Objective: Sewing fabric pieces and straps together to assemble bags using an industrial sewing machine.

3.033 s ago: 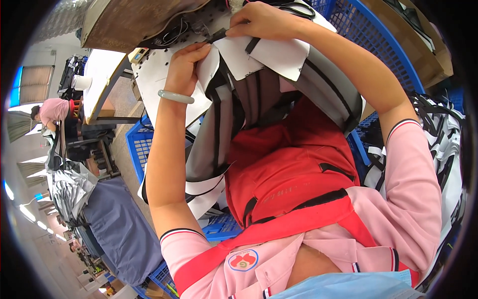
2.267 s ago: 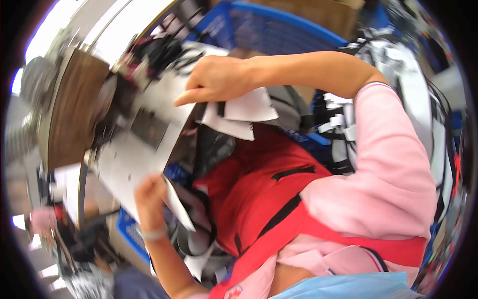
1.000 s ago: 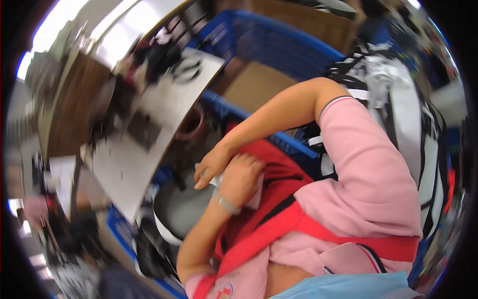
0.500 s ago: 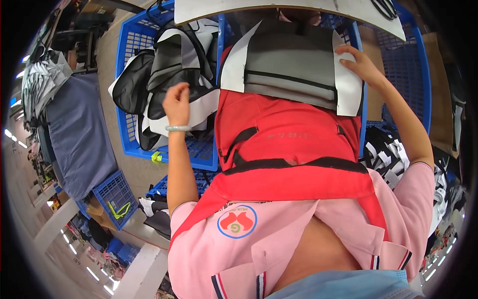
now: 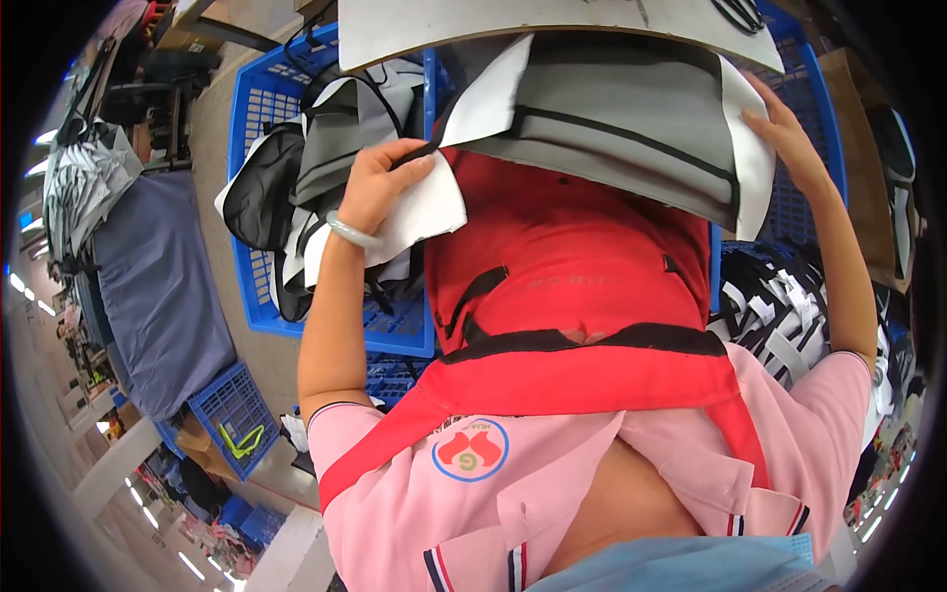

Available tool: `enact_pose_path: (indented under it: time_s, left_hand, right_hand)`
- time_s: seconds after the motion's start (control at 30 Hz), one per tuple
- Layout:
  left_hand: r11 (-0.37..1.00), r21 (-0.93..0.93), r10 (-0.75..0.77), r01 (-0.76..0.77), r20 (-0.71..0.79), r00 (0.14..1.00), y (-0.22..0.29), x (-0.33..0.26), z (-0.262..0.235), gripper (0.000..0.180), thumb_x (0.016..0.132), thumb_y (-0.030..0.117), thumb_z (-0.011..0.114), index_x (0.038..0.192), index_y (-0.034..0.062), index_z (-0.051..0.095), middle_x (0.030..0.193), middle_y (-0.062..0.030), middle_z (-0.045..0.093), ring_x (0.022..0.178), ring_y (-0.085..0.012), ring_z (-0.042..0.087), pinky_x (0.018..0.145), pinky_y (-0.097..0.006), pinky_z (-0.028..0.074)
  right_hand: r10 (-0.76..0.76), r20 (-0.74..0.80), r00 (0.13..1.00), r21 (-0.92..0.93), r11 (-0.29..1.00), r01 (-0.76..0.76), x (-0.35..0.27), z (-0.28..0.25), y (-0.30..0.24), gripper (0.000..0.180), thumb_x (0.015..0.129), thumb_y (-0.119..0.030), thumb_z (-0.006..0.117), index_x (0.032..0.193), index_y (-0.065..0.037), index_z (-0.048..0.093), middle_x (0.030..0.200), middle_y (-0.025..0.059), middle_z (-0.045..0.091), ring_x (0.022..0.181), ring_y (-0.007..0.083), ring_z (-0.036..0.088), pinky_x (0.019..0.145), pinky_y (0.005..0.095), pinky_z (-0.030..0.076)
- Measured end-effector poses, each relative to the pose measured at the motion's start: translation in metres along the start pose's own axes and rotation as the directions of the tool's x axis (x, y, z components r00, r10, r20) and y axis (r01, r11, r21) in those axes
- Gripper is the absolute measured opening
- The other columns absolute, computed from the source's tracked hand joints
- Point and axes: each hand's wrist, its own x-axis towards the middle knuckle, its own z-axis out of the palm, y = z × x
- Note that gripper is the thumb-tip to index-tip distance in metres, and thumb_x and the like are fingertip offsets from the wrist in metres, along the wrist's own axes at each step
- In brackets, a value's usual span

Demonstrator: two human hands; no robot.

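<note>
In the head view, the grey fabric panel (image 5: pixel 621 113) lies across the upper middle of the frame, above the red apron (image 5: pixel 592 237) and just below the near edge of the white tabletop (image 5: pixel 552 20). Its dark trim runs lengthwise, and white end pieces finish its two sides.

The left hand (image 5: pixel 385 185), left of centre, is closed in a pinch: thumb and fingers grasp the white flap (image 5: pixel 434 202) beside a black edging band (image 5: pixel 422 150). The lower corner of the flap hangs free. The right hand (image 5: pixel 784 133), at upper right, is partly curled, with the thumb against the outer edge of the white end strip (image 5: pixel 752 158); it appears to grasp that edge lightly, though some fingertips are hidden.

Gripping at opposite sides probably keeps the limp panel spread and level, while the lap likely gives it backing from below. The blue crate (image 5: pixel 335 335) at left, filled with grey and black mesh pieces (image 5: pixel 330 138), stands beside the lap, presumably for easy reach. A pile of black-and-white strips (image 5: pixel 774 306) sits at the right, below the right forearm.
</note>
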Motion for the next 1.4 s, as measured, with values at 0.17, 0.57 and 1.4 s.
enact_pose_path:
  time_s: [0.17, 0.57, 1.4]
  left_hand:
    - [0.996, 0.007, 0.091, -0.094, 0.189, 0.978, 0.055, 0.002, 0.053, 0.021, 0.084, 0.007, 0.070, 0.104, -0.0016, 0.068, 0.088, -0.0019, 0.067, 0.076, -0.0074, 0.060, 0.069, -0.022, 0.049]
    - [0.887, -0.010, 0.430, -0.461, 0.376, 0.821, 0.174, 0.016, 0.144, 0.021, 0.085, 0.005, 0.068, 0.105, -0.0028, 0.069, 0.088, -0.0023, 0.067, 0.076, -0.0059, 0.059, 0.070, -0.019, 0.048]
    - [0.943, -0.060, 0.332, -0.326, 0.148, 0.932, 0.187, 0.170, 0.123, 0.030, 0.085, 0.014, 0.070, 0.109, -0.0045, 0.066, 0.088, -0.0069, 0.069, 0.072, -0.0105, 0.063, 0.065, -0.020, 0.048]
  right_hand:
    - [0.378, 0.396, 0.837, -0.579, 0.810, -0.093, -0.004, -0.057, 0.044, 0.046, 0.080, -0.014, 0.062, 0.123, 0.002, 0.057, 0.093, 0.0101, 0.066, 0.089, 0.0165, 0.063, 0.078, 0.0325, 0.049]
    - [-0.492, 0.439, 0.752, -0.043, 0.824, 0.564, 0.017, 0.035, -0.155, 0.047, 0.081, -0.046, 0.071, 0.096, -0.001, 0.063, 0.085, 0.0016, 0.059, 0.083, 0.0108, 0.052, 0.074, 0.0269, 0.043]
    - [-0.200, 0.267, 0.943, 0.481, 0.876, 0.049, 0.128, 0.045, -0.137, 0.034, 0.081, -0.018, 0.071, 0.106, 0.004, 0.064, 0.090, 0.0066, 0.068, 0.076, 0.0102, 0.065, 0.068, 0.0235, 0.053]
